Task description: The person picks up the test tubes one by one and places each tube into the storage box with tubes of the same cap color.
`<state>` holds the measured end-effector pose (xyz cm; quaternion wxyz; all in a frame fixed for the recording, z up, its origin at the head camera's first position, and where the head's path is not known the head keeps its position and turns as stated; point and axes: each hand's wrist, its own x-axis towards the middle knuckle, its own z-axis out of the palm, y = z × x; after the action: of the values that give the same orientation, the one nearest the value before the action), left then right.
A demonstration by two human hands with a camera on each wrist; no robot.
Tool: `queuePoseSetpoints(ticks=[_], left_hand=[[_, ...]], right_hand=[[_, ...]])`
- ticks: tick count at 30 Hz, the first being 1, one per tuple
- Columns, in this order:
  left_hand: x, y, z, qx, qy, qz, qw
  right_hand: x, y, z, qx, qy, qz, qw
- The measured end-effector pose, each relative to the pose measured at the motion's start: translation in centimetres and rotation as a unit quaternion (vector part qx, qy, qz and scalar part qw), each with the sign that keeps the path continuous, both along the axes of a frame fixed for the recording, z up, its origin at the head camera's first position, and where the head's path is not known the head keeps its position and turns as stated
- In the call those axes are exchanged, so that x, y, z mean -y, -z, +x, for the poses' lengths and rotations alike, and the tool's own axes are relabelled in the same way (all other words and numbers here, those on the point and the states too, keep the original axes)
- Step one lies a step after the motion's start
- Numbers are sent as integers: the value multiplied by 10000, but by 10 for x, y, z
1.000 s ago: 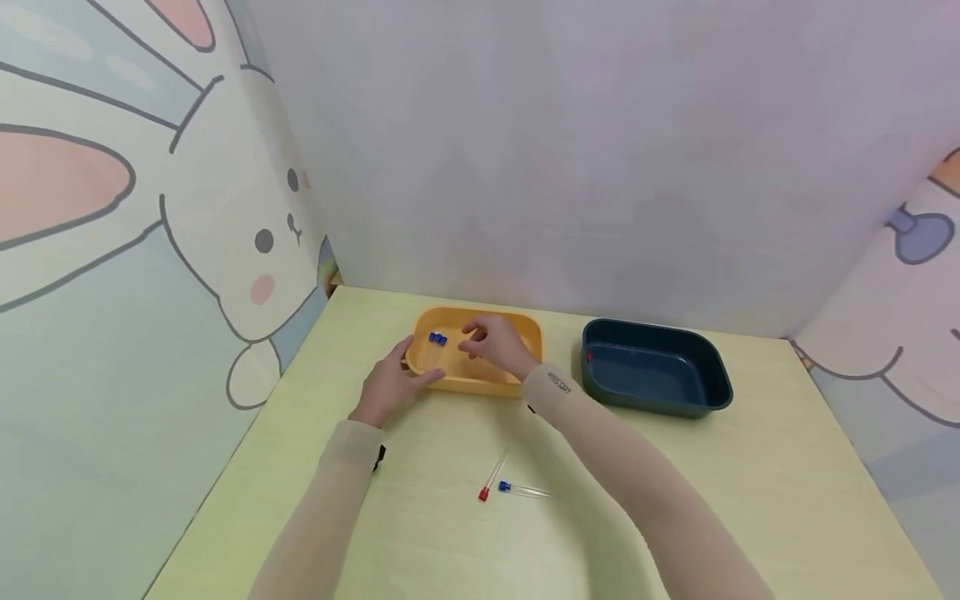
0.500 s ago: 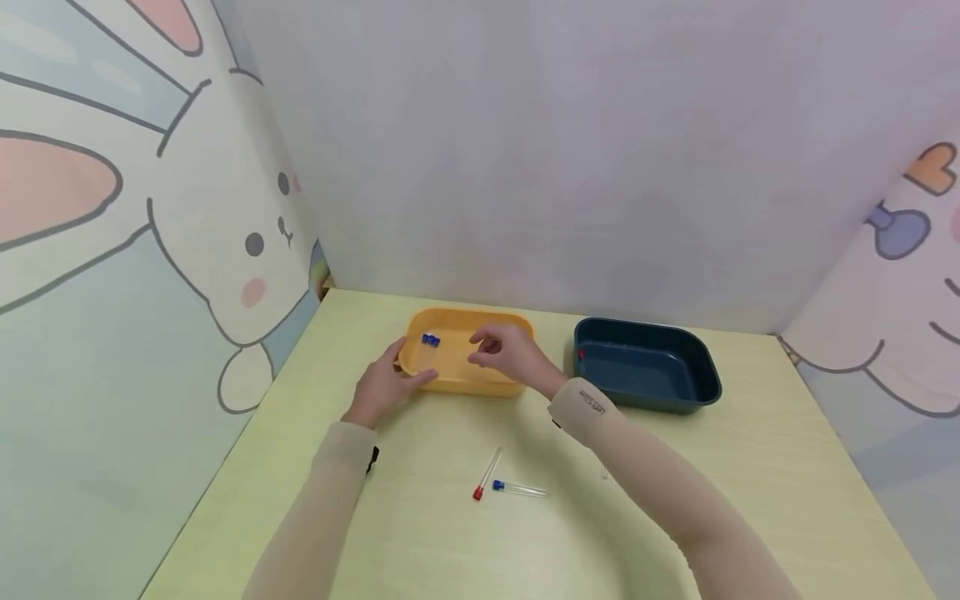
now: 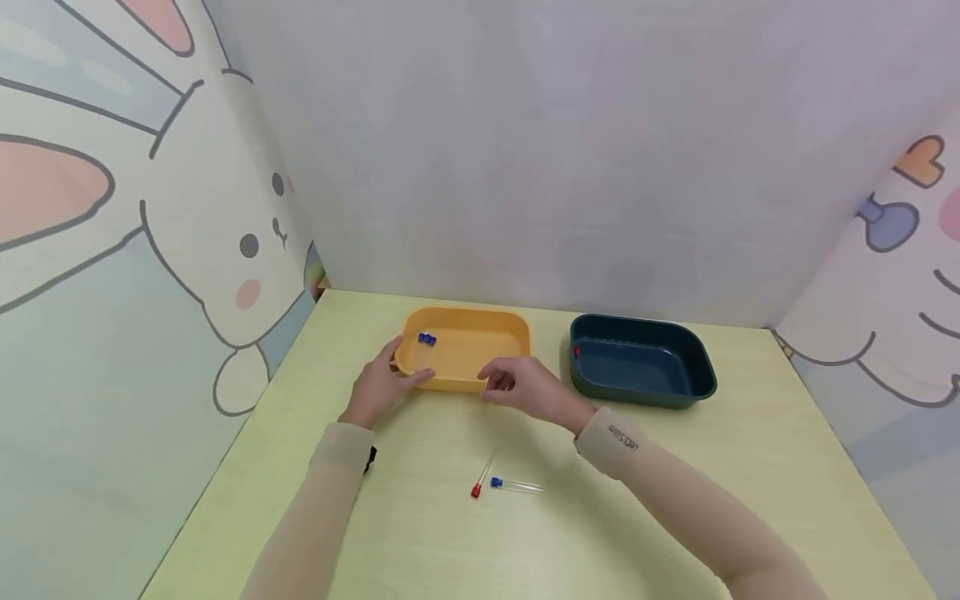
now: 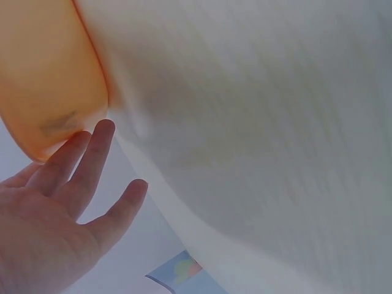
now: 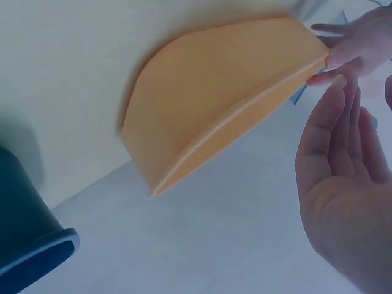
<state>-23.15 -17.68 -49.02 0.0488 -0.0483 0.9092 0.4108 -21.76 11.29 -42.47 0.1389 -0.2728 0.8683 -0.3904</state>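
My left hand (image 3: pixel 377 389) rests at the left end of a yellow plastic tray (image 3: pixel 468 386), thumb along the front rim and straight fingers against the end wall. Inside, at the left, lie three test tubes with blue caps (image 3: pixel 427 339). My right hand (image 3: pixel 527 387) hovers at the tray's front right edge, fingers loosely bent with nothing seen between them; the right wrist view shows the same hand (image 5: pixel 346 177) beside the tray (image 5: pixel 220 92). On the table in front lie a red-capped test tube (image 3: pixel 477 490) and a blue-capped test tube (image 3: pixel 497 482).
A dark blue tray (image 3: pixel 645 394) stands to the right of the yellow one, with a red cap (image 3: pixel 577 352) showing inside its left end. Behind both trays rises a pale wall (image 3: pixel 525 167), and printed side walls (image 3: pixel 187 250) flank the pale yellow table (image 3: pixel 420 517).
My right hand has drawn back from over the yellow tray to its front right edge. My left hand stays at the tray. A clear tube tip seen earlier beside my right sleeve is now hidden.
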Motion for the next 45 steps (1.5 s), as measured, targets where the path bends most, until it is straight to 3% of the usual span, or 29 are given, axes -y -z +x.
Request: queuePoseSetpoints(ticks=[11,27,35,45], left_hand=[[1,-2,-1,55,24,18,10000],[2,0,-1,56,29,14,10000],[2,3,-1,81,42,57,9999],[2,3,-2,84,39,72,9999]], right_hand=[[-19,23,24,197,-309,193,9991],[-20,32,35,64,-685,609,9958],[-20,44,43,-145,-1026,905,9905],[-17,55,51,102,-1139,1279,9852]])
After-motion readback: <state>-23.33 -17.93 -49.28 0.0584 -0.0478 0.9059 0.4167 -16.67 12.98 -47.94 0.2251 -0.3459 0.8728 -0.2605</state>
